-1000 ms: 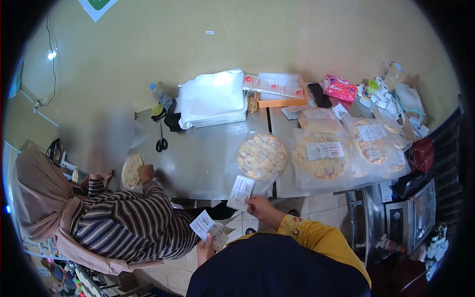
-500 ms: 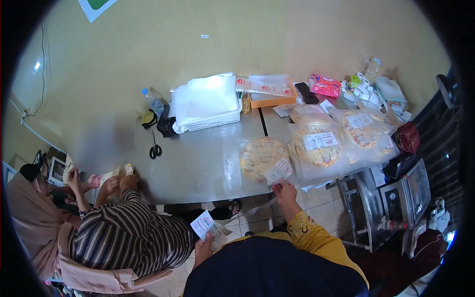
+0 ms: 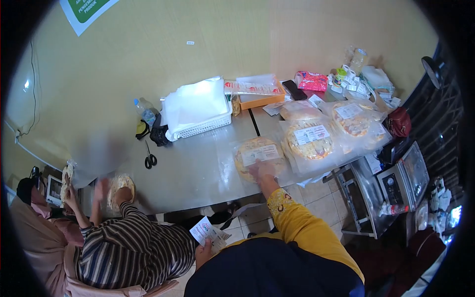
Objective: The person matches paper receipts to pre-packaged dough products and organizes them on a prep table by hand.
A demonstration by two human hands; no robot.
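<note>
My right hand (image 3: 262, 170) rests on the lower part of a bagged pizza (image 3: 247, 171) near the table's front edge. Its fingers touch a white printed label (image 3: 260, 154) lying across the middle of the bag. Whether those fingers are spread or pressed together is too small to tell. My left hand (image 3: 203, 252) is closed round several printed labels (image 3: 205, 231), low in front of my body. More bagged pizzas, one with a label on top (image 3: 311, 133) and another behind it (image 3: 350, 119), lie in stacks to the right.
Scissors (image 3: 150, 158) lie on the metal table (image 3: 198, 168). Behind stand a white basket (image 3: 205, 127), an orange tray (image 3: 262, 100), a phone (image 3: 295, 90) and a pink packet (image 3: 311, 81). A co-worker in a striped top (image 3: 138, 242) handles another pizza (image 3: 120, 183) at the left.
My right hand has moved from the label's corner onto the pizza bag. The label now lies straighter and higher. My left hand still holds its labels. The co-worker's hands have moved, and the view has shifted.
</note>
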